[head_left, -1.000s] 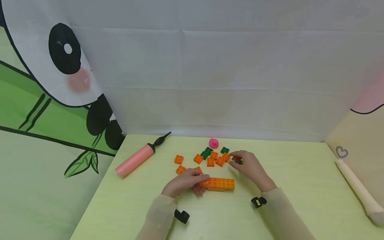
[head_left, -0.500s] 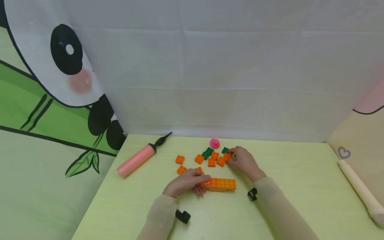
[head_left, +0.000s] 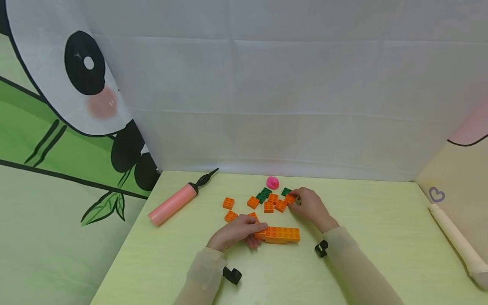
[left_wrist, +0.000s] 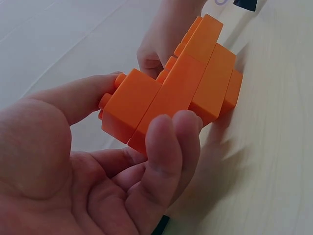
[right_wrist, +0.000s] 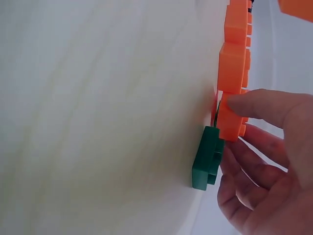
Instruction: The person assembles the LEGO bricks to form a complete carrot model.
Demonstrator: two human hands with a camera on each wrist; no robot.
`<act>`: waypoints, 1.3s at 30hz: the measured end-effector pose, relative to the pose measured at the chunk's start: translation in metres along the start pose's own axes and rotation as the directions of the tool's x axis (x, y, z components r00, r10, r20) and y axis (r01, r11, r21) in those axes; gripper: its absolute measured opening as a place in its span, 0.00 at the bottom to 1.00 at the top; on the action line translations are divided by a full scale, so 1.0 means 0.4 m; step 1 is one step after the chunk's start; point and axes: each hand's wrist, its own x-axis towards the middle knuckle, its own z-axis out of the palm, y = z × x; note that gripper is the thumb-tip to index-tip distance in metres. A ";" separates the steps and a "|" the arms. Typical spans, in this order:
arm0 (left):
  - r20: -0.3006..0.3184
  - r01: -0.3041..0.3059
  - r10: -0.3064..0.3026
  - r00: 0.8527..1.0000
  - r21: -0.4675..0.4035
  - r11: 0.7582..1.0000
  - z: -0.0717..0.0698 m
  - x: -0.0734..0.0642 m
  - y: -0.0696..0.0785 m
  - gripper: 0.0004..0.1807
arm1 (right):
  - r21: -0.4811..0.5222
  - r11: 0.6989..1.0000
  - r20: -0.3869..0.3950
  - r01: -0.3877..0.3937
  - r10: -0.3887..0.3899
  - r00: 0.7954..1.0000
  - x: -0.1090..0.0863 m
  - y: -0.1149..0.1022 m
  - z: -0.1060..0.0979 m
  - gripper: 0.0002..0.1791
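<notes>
My left hand (head_left: 238,232) grips one end of an assembled block of orange toy bricks (head_left: 282,234), thumb on the studded top and fingers beneath. In the left wrist view this block (left_wrist: 171,93) shows stepped layers on its lower side. At the right edge of the loose pile, my right hand (head_left: 310,205) pinches a small orange toy brick (head_left: 289,199). The right wrist view has the thumb on that brick (right_wrist: 229,115), with the other fingers curled behind it. A green brick (right_wrist: 206,159) lies close by the fingers there, hidden by the hand in the head view.
Several loose orange bricks (head_left: 253,202) and green bricks (head_left: 264,194) lie in front of the hands. Behind them sits a small pink toy (head_left: 272,183). A pink hand pump (head_left: 175,203) with a black nozzle lies left. A pale roll (head_left: 457,245) lies along the right side.
My right hand has moved slightly left and away from me, and its fingertips have closed on the orange brick. The left hand keeps its hold on the block.
</notes>
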 end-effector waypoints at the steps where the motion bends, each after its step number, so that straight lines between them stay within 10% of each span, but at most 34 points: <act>1: 0.001 0.000 0.000 1.000 0.000 1.000 0.000 0.000 0.000 0.20 | 0.003 1.000 -0.005 -0.001 0.001 1.000 -0.003 0.002 -0.001 0.20; 16: -0.003 0.000 0.000 1.000 0.003 1.000 0.003 0.008 0.001 0.21 | 0.172 0.983 -0.074 0.067 -0.055 0.996 -0.084 0.017 -0.037 0.21; 27: -0.017 0.010 -0.010 1.000 0.007 1.000 0.004 0.018 0.013 0.21 | 0.324 0.942 0.034 0.086 -0.103 0.994 -0.131 0.009 -0.050 0.21; 39: -0.012 0.008 -0.008 1.000 0.009 1.000 0.005 0.021 0.010 0.21 | 0.319 0.923 0.259 0.217 -0.305 0.917 -0.166 0.007 -0.112 0.20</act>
